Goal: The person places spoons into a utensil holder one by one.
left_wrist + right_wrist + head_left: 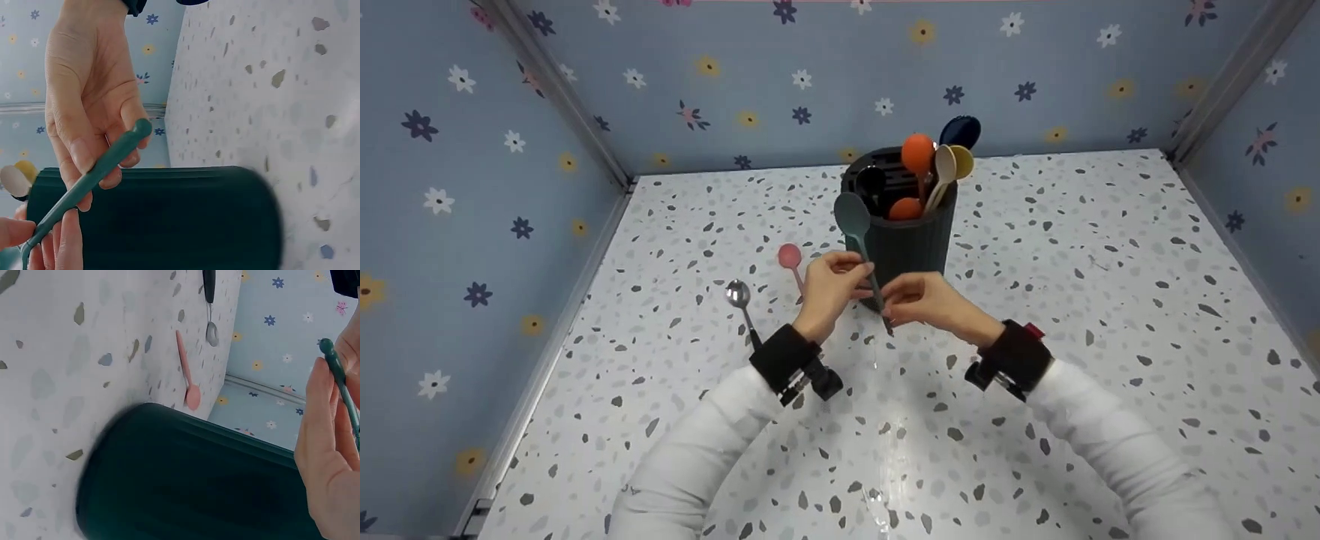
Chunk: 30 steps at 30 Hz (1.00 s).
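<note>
A dark green spoon [853, 215] is held tilted, bowl up, in front of the dark green utensil holder [911, 247]. My left hand [831, 292] pinches its handle below the bowl; in the left wrist view, the left hand's fingers [63, 239] show at the lower left. My right hand [934, 304] pinches the lower handle, with its thumb against it in the left wrist view. The handle's rounded end [327, 345] sticks out past the fingers in the right wrist view. Both hands are above the table.
Left of the hands, a pink spoon [790, 256] and a metal spoon with a black handle [738, 293] lie on the speckled table [675, 225]. Orange spoons [917, 154], a cream spoon [945, 165] and a dark blue utensil [961, 133] stand in the holder. Flowered walls surround the table.
</note>
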Tool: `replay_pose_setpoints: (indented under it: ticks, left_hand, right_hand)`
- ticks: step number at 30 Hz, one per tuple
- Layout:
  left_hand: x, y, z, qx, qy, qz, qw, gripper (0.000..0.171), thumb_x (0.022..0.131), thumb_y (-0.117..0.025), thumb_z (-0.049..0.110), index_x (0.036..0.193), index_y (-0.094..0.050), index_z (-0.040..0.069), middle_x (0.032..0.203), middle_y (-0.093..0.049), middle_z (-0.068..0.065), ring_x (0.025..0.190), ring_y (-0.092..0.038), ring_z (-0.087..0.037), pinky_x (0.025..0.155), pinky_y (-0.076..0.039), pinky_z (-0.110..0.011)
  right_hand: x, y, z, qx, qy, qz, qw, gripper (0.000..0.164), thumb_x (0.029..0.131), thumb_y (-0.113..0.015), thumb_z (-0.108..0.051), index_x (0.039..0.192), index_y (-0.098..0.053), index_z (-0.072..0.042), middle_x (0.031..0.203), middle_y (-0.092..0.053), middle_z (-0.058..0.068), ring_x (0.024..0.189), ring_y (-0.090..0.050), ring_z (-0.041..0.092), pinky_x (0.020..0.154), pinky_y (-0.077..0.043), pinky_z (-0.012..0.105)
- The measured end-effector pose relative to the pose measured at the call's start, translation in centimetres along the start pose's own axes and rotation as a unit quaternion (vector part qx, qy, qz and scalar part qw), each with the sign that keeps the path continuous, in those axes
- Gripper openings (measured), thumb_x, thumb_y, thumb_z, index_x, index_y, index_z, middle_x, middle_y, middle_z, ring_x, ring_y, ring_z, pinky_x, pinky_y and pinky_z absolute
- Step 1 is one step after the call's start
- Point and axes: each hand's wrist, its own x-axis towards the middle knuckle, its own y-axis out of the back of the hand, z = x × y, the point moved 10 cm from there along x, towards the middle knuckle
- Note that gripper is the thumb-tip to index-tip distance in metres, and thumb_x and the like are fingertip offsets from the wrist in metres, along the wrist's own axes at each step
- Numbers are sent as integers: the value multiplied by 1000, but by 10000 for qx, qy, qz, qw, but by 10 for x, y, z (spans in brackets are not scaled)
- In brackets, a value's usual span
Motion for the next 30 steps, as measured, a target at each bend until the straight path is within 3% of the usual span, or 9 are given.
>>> replay_pose_setpoints:
  ticks: [7,15,22,30]
  left_hand:
    - [7,-6,43,138,-434,-55,9989,17,80,-60,0,95,-56,-7,80,-54,-9,64,-58,-15,64,-55,-30]
    - [18,-10,92,294,-1063,5,9939,18,81,-60,1,97,-57,-7,84,-56,-12,67,-58,-16,64,-55,-28]
    - [29,-14,114,483,-1457,65,9881,19,83,-58,2,100,-55,-6,90,-54,-13,74,-57,-20,67,-54,-26]
    - [45,-15,125,605,-1684,151,9838,19,84,-56,4,101,-55,-5,94,-54,-14,82,-56,-22,70,-53,-26]
  right_hand:
    - [5,12,-44,-254,559,375,9974,25,81,-57,3,106,-55,9,87,-60,12,77,-61,15,74,-53,33]
    - [15,32,-91,-819,1087,1062,9850,25,77,-62,5,101,-58,10,86,-59,12,73,-59,10,71,-53,27]
    - [27,45,-113,-1326,1118,1566,9723,24,76,-63,4,99,-59,8,89,-61,16,74,-58,12,70,-53,24]
    - [40,56,-123,-1568,1195,2005,9596,24,78,-63,2,101,-59,5,97,-62,18,87,-60,22,76,-50,26]
